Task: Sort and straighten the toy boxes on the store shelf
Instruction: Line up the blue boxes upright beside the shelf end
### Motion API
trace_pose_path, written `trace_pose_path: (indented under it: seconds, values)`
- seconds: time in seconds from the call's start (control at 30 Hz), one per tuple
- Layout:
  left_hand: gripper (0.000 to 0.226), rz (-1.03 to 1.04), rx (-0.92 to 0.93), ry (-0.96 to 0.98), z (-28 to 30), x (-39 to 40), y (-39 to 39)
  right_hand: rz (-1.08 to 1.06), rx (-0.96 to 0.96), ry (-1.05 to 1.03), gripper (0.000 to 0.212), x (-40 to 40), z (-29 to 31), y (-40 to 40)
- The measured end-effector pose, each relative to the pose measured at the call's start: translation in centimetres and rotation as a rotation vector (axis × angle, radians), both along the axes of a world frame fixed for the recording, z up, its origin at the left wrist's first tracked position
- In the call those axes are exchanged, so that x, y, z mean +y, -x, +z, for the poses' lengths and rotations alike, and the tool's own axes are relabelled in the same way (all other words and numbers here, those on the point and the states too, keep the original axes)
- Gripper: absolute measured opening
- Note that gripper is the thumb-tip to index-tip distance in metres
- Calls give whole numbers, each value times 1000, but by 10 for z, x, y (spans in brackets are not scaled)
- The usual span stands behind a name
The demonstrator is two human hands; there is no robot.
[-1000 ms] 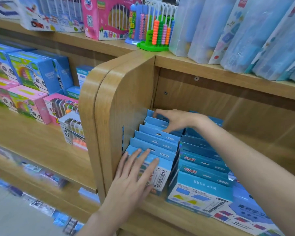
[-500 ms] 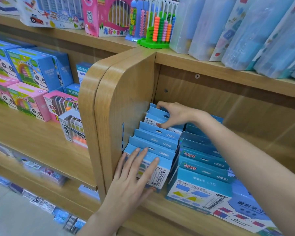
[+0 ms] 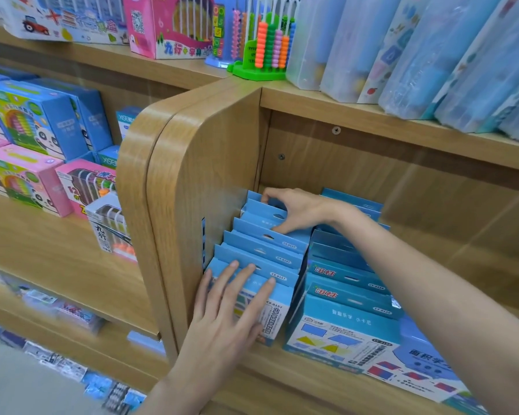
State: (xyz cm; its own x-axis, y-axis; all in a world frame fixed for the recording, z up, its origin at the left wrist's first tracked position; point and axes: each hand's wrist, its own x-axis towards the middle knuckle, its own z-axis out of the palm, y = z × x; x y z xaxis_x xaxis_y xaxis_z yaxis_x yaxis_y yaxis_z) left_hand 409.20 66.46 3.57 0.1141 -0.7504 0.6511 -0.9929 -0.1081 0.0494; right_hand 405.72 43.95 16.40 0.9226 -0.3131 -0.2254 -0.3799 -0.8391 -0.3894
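Observation:
Two rows of flat blue toy boxes stand front to back on a wooden shelf (image 3: 300,384). My left hand (image 3: 225,313) lies flat with fingers spread against the front box (image 3: 277,310) of the left row (image 3: 264,250), beside the wooden side panel (image 3: 192,187). My right hand (image 3: 297,209) reaches to the back of that row, with its fingers curled over the tops of the rearmost boxes. The right row (image 3: 345,292) stands beside it, with my right forearm crossing above it.
A larger blue box (image 3: 417,363) lies at the shelf's front right. The shelf above holds a green abacus (image 3: 267,49), a pink box (image 3: 165,28) and clear plastic packs (image 3: 417,52). Left of the panel, pink and blue toy boxes (image 3: 36,151) fill another shelf.
My right hand has stayed at the back of the left row, with its fingers shifting slightly on the rear boxes. My left hand stays pressed on the front box.

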Motion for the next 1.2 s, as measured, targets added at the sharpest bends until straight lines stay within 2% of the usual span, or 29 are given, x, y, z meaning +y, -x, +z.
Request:
trace_pose_path:
  seconds: [0.17,0.37,0.5,0.67,0.77,0.87,0.93,1.0,1.07,1.13,1.2]
  values:
    - [87,-4,-17,12,-8,3,-3,18,4,16,39,7,2,2]
    - [59,-17,-39,57,-11,11,-4,52,14,49,38,14,0,4]
    - [59,-27,-55,34,-11,12,-4,54,58,-15,42,14,-1,8]
    - [57,-61,-39,51,-11,18,-6,42,-44,-69,41,15,3,16]
    - [54,-70,-23,52,-11,23,-8,19,-14,-116,43,24,9,20]
    - [52,-82,-28,45,-11,27,-8,3,-44,-39,47,31,13,21]
    - [54,-82,-35,41,-13,29,-7,-26,-107,66,37,33,13,20]
    - [59,-89,-49,18,-14,30,-8,-17,-90,192,29,34,10,18]
    - [74,-94,-56,-39,-12,31,-10,9,-77,273,22,36,4,15]
    - [90,-86,-62,-92,-9,31,-11,-6,-107,292,15,39,-4,12]
    - [94,-77,-63,-106,-5,31,-10,-35,-162,264,18,42,-10,9]
